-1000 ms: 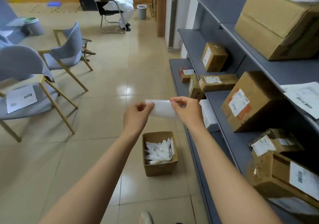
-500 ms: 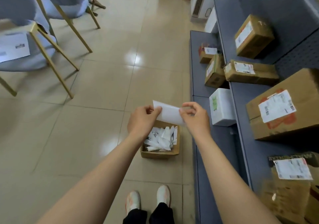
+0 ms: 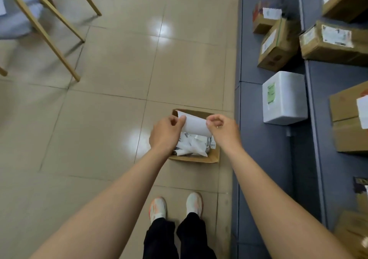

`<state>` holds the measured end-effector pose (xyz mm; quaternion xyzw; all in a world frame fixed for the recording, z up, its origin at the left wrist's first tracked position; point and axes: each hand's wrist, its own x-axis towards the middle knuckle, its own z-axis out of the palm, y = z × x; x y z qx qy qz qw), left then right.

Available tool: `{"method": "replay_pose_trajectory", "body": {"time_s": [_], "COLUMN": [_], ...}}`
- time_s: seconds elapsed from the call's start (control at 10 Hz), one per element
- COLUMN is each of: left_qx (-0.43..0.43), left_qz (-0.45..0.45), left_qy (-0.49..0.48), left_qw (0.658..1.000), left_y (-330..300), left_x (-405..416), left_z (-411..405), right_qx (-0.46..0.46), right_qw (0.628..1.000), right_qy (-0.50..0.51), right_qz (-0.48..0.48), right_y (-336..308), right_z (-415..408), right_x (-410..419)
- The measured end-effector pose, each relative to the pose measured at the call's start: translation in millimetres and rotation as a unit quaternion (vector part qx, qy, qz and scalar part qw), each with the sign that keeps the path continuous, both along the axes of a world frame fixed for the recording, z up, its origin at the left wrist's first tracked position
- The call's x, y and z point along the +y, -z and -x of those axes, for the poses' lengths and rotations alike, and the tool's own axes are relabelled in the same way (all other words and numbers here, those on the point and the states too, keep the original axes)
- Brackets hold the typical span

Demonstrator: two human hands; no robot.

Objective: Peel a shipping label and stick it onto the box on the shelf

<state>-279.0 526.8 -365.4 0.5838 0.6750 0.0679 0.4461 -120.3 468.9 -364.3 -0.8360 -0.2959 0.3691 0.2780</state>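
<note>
White shipping label sheet (image 3: 196, 125) is pinched between your two hands: your left hand (image 3: 166, 133) grips its left edge with thumb and fingers, and your right hand (image 3: 223, 128) pinches its right edge. You hold it directly above the small open brown cardboard box (image 3: 196, 158) on the tiled floor (image 3: 111, 103), which is filled with crumpled white paper strips (image 3: 191, 146). To your right stands the grey shelf (image 3: 251, 107), carrying a white foam box (image 3: 284, 97) and brown cardboard parcels (image 3: 276, 43).

A floor carton (image 3: 196, 158) holding paper scraps (image 3: 191, 147) sits left of the shelf (image 3: 251, 103), before the shoes (image 3: 175, 209).
</note>
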Motion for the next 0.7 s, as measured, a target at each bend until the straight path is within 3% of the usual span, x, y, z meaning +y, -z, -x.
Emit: {"method": "replay_pose_trajectory", "body": {"time_s": [0.4, 0.6, 0.7], "left_qx": [0.006, -0.003, -0.053], "left_qz": [0.072, 0.050, 0.038], "left_qy": [0.027, 0.020, -0.005], "left_qw": [0.997, 0.999, 0.998], "left_y": [88, 83, 56], "left_x": [-4, -5, 0], "left_z": [-11, -12, -13], "right_qx": [0.059, 0.026, 0.012], "right_qw": [0.993, 0.996, 0.999], "right_qy": [-0.022, -0.038, -0.026], "right_qz": [0.099, 0.081, 0.041], "right_y": [71, 70, 56], "right_z": [-6, -10, -11], "right_x": [-6, -4, -2]}}
